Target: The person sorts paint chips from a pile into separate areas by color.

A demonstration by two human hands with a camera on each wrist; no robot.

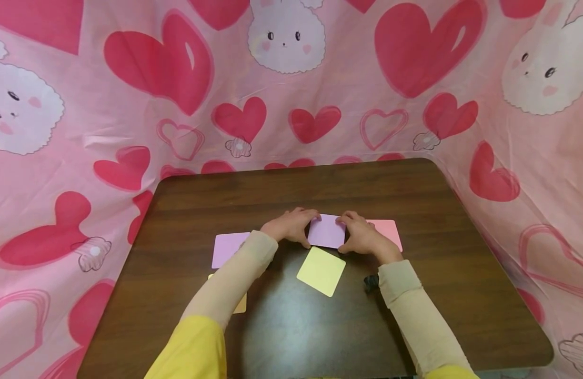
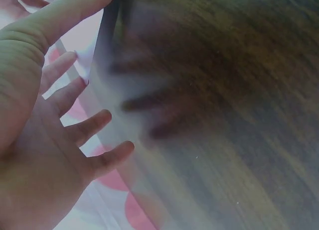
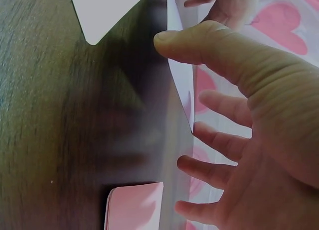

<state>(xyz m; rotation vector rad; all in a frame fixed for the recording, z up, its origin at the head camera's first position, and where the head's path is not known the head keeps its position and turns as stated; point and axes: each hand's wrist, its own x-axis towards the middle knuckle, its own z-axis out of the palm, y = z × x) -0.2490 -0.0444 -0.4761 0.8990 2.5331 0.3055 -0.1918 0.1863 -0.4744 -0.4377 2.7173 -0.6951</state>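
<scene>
A square purple card (image 1: 327, 231) is held up off the wooden table between both hands. My left hand (image 1: 291, 225) pinches its left edge, thumb at the near corner and fingers at the far one. At the opposite edge, my right hand (image 1: 362, 235) grips it in the same way, with its thumb (image 3: 182, 45) on the near side. Just in front of the held card lies a pale yellow card (image 1: 321, 271), turned at an angle. Beside the right hand is a small stack of pink cards (image 3: 134, 207), partly covered by that hand in the head view.
Left of the hands another purple card (image 1: 227, 250) and an orange card (image 1: 241, 304) lie partly hidden beneath the left forearm. A small black object (image 1: 371, 283) shows by the right wrist. Pink heart-print cloth (image 1: 315, 79) hangs around the brown table (image 1: 296, 189).
</scene>
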